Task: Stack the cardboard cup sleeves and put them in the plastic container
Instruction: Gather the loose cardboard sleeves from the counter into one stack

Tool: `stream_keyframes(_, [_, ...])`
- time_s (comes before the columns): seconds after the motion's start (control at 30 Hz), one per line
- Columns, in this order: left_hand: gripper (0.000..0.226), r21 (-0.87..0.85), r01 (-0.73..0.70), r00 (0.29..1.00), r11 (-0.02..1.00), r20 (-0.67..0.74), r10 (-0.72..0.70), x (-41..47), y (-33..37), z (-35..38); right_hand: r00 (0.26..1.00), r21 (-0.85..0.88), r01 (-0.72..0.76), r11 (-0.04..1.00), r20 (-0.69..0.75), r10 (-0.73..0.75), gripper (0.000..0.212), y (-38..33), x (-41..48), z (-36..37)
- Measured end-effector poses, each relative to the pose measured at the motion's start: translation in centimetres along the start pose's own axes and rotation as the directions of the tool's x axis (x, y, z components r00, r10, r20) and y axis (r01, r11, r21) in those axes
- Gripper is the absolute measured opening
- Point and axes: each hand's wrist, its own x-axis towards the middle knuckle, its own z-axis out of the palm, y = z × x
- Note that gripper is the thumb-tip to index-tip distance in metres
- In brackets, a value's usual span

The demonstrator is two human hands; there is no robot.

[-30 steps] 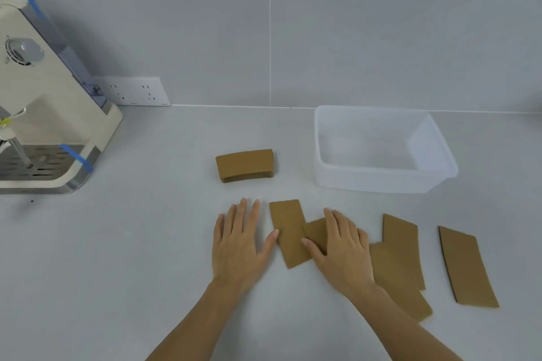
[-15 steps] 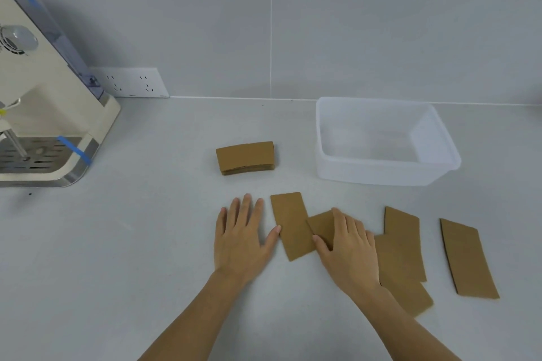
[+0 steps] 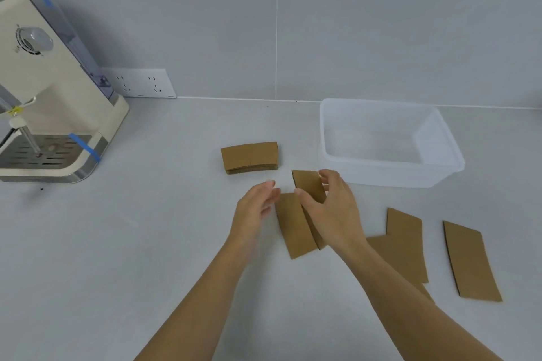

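Grey wall (image 3: 381, 23), white socket strip (image 3: 140, 83), pale countertop (image 3: 117, 243), cream coffee machine (image 3: 44, 82) at left.

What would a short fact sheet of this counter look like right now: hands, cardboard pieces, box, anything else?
right hand: pinching one cardboard sleeve, lifted
left hand: open, beside a flat sleeve
finished stack: on the counter, left of the plastic container
plastic container: empty, no lid
loose sleeves: two overlapping, one apart, all to the right
also there: coffee machine, wall socket
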Motion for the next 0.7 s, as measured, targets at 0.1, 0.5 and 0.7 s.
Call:
stream_keyframes(0.1, [0.051, -0.468, 0.286, 0.956, 0.836, 0.193, -0.219, -0.2, -0.1, 0.2, 0.999, 0.089, 0.016, 0.996, 0.028, -0.018, 0.055, -1.5, -0.2, 0.7])
stream_keyframes(0.5, [0.065, -0.674, 0.451, 0.892, 0.586, 0.317, -0.322, -1.2, -2.4, -1.7, 0.970, -0.104, 0.131, 0.986, 0.218, -0.106, 0.041, -2.0, -2.7, 4.8])
stream_keyframes(0.7, [0.075, -0.764, 0.392, 0.918, 0.513, 0.291, -0.269, -1.5, -2.4, -3.4, 0.988, -0.210, 0.132, 0.969, 0.101, -0.113, 0.038, -0.3, -1.2, 3.9])
